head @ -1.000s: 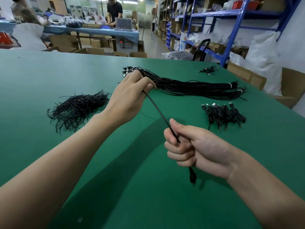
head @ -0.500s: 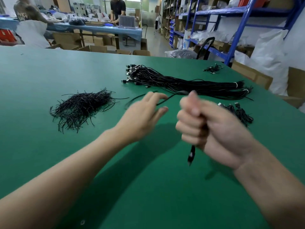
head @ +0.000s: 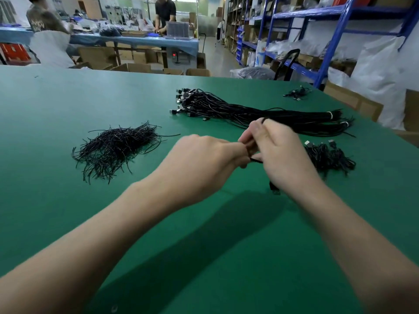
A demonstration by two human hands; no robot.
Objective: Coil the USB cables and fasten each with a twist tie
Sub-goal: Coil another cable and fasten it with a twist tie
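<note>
Hands meet above green table. Right hand has fingers curled round one black USB cable (plug dangles under wrist). Left hand pinches same cable. Cable bundle lies behind, twist ties far left.

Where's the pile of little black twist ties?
In the head view, the twist tie pile lies on the table, left of the left hand and nearer than the cable bundle.
</note>
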